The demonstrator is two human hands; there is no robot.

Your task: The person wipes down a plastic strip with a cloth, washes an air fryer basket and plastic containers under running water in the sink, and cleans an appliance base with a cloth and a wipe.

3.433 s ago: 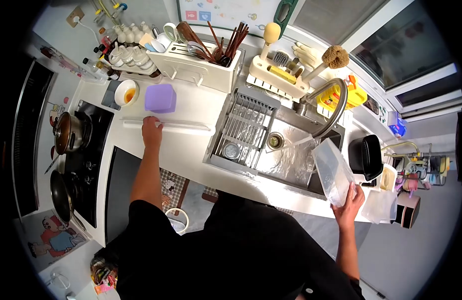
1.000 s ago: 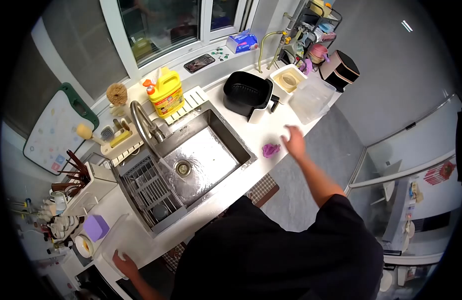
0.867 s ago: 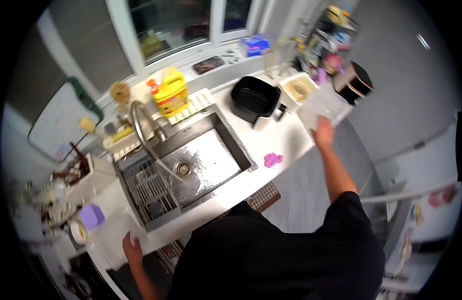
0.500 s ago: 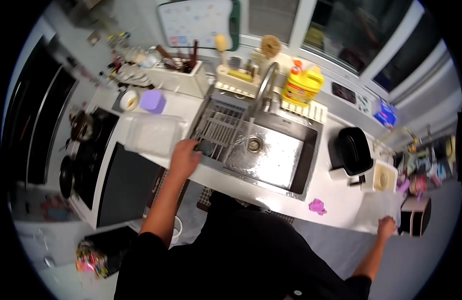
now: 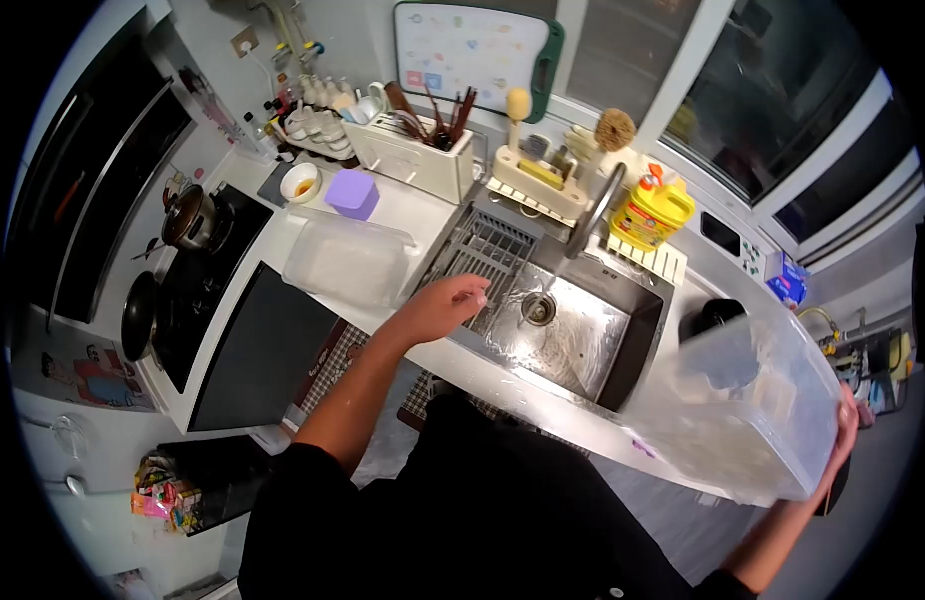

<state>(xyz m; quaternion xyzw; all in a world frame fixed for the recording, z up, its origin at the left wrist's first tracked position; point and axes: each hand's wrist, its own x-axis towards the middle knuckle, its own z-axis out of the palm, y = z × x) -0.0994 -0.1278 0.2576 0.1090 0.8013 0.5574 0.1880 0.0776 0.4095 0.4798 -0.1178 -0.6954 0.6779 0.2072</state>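
Clear bin [image 5: 782, 445] at 4 o'clock, probably light, slightly flexible, best gripped by opposite walls; right hand [image 5: 845, 430] clamps one, left hand [image 5: 437, 310] curled, fingertip gap unclear.

head-worn view from above, facing down over sink [image 5: 567, 335] and counter [image 5: 462, 375]

We see only a little of the black basket [image 5: 722, 312] at three o'clock and a sliver of the purple cloth [image 5: 642, 448] at four, since the clear bin [image 5: 772, 420] blocks the rest, and we can't make out every finger of the right hand [image 5: 844, 430] at its outer edge. The left hand [image 5: 444, 308] hides part of the drying rack [image 5: 487, 245], while the print on the yellow jug [image 5: 650, 212] at two o'clock is too small for us to read.
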